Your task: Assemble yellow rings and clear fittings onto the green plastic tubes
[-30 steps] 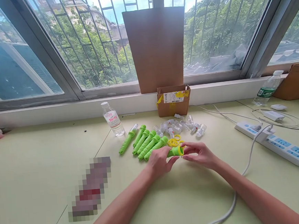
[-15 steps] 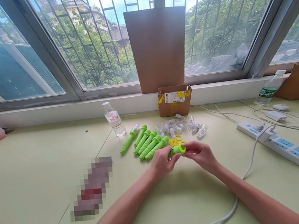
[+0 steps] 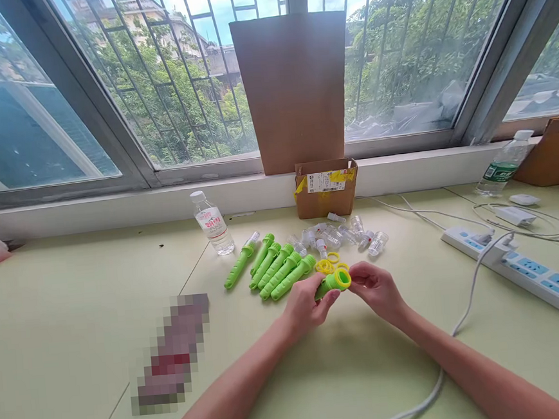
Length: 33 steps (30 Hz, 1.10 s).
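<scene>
My left hand (image 3: 306, 303) is wrapped round a green tube (image 3: 331, 284), its open end tilted toward the right. A yellow ring (image 3: 344, 278) sits at the mouth of that tube. My right hand (image 3: 377, 290) is at the ring's right edge with its fingers pinched together; whether they grip the ring is too small to tell. Just behind the held tube lie several loose yellow rings (image 3: 324, 266). Left of my hands, several green tubes (image 3: 284, 275) lie side by side, and another green tube (image 3: 239, 269) has a clear piece in its end.
Clear plastic pieces (image 3: 332, 236) lie behind the rings, before a small cardboard box (image 3: 327, 202). A water bottle (image 3: 214, 224) stands left. At right are a power strip (image 3: 521, 271), a white cable (image 3: 471, 304) and another bottle (image 3: 503, 166).
The yellow ring now lies round the mouth of the held tube, where before it was tilted across it. My right fingers have drawn slightly back to the right.
</scene>
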Each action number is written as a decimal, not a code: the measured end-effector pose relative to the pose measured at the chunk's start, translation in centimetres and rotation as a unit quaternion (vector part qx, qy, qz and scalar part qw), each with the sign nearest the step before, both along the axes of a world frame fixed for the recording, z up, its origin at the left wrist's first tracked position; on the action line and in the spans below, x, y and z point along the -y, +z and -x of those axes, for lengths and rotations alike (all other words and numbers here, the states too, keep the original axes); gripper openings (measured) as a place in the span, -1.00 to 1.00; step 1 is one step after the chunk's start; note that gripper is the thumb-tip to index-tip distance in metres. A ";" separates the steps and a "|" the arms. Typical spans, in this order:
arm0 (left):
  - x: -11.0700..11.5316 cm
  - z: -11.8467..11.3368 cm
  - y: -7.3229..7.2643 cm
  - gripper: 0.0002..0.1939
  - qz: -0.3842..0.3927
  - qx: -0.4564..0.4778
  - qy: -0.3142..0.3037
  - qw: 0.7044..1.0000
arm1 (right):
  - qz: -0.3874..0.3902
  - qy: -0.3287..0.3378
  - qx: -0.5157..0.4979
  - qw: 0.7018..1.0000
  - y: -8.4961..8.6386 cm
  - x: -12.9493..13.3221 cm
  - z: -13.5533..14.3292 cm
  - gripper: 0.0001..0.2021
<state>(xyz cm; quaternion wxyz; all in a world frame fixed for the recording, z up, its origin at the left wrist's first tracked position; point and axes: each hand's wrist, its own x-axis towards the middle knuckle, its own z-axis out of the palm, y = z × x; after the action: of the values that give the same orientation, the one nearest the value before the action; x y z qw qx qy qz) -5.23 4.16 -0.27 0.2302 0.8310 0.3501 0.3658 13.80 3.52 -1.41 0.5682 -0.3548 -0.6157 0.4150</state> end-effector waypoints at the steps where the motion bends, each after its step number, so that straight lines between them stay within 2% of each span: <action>1: 0.1 -0.2 0.1 -0.73 0.004 -0.002 -0.007 1.000 | -0.007 -0.006 0.003 1.000 0.0 -0.1 -0.2 -0.80; 5: 0.5 -0.7 0.4 -0.69 0.032 0.009 -0.020 0.999 | -0.013 -0.011 0.013 1.000 0.1 -0.3 -0.7 -0.78; 8: 0.2 -0.7 0.9 -0.64 0.061 0.029 -0.008 0.998 | -0.018 0.007 0.030 0.999 0.3 0.0 -0.6 -0.80; 14: -0.2 -0.1 1.6 -0.59 0.144 0.070 -0.005 0.987 | -0.067 0.018 0.082 0.994 0.3 0.6 -0.2 -0.64; 23: -0.1 0.1 2.0 -0.57 0.179 0.030 -0.059 0.982 | -0.075 0.005 0.083 0.994 0.6 0.6 -0.2 -0.77; 33: -0.2 0.2 1.9 -0.58 0.179 0.035 -0.068 0.981 | 0.013 0.036 0.043 0.998 0.3 0.1 -0.4 -0.78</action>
<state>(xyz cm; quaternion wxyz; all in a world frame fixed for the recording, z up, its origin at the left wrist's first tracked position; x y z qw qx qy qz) -5.45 4.40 1.58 0.4114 0.7850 0.3445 0.3096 14.18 3.41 -1.11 0.5217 -0.3571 -0.6463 0.4274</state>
